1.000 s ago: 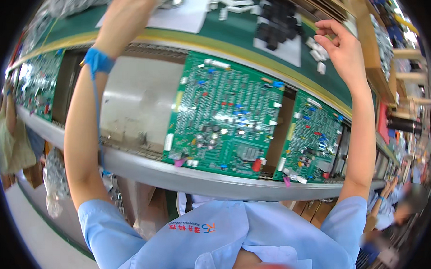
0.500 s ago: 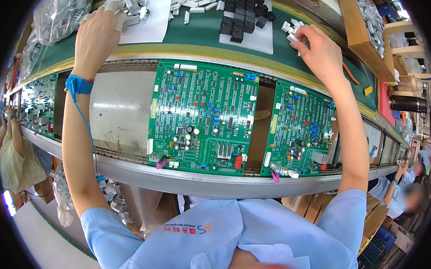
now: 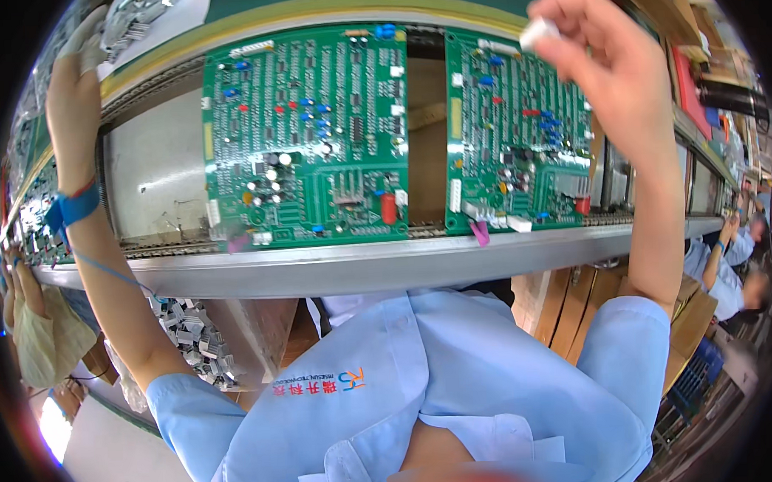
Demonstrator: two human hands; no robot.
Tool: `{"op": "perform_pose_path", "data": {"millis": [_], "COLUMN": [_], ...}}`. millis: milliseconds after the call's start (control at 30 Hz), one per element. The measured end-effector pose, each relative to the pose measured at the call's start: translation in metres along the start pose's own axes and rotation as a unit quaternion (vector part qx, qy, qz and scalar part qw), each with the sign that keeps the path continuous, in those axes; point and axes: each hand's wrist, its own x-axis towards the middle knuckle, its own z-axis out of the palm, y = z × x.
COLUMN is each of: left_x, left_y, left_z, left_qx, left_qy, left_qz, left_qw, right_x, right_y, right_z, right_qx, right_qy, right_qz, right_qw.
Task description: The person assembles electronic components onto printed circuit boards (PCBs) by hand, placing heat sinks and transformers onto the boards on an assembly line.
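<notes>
My right hand (image 3: 614, 67) is raised above the right green circuit board (image 3: 517, 109), thumb and forefinger pinching a small white plastic connector (image 3: 539, 33). Far to the left, my left hand (image 3: 80, 60) reaches past the conveyor beside grey metal heat sinks (image 3: 132, 25). Its fingers are blurred and partly turned away, so I cannot make out a hold. A blue wrist strap (image 3: 79, 207) with a cord circles that wrist. The larger circuit board (image 3: 306, 142), fitted with capacitors, a heat sink and a red component, lies on the conveyor between my arms.
The conveyor's metal rail (image 3: 344, 268) runs across in front of me. A bag of heat sinks (image 3: 198, 341) is below my left forearm. Cardboard (image 3: 567, 303) stands below the rail at right. Other people are at both sides, including a pale-clothed person (image 3: 53, 325) at left.
My right hand has lifted from the white connectors on the green bench with one in its pinch. My left hand now appears lower and farther left. The whole view has shifted, bringing the boards higher.
</notes>
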Motion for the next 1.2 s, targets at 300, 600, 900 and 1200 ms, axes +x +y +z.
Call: {"op": "perform_pose_path", "data": {"millis": [300, 600, 900, 1200], "left_x": [-0.049, -0.076, -0.074, -0.093], "left_y": [0.058, 0.122, 0.149, 0.127], "left_z": [-0.026, -0.068, -0.061, -0.063], "left_qx": [-0.123, -0.17, -0.183, -0.239], "left_qy": [0.034, -0.082, -0.106, -0.119], "left_qz": [-0.19, -0.17, -0.211, -0.239], "left_qw": [0.973, 0.967, 0.954, 0.934], "right_x": [-0.137, -0.15, -0.146, -0.071], "right_y": [-0.027, -0.017, -0.017, -0.08], "right_z": [0.001, 0.007, 0.003, 0.099], "right_qx": [0.073, -0.008, 0.014, 0.042], "right_qy": [0.004, 0.032, 0.062, -0.042], "right_qz": [0.183, 0.113, 0.125, -0.155], "right_qw": [0.98, 0.993, 0.99, 0.986]}}
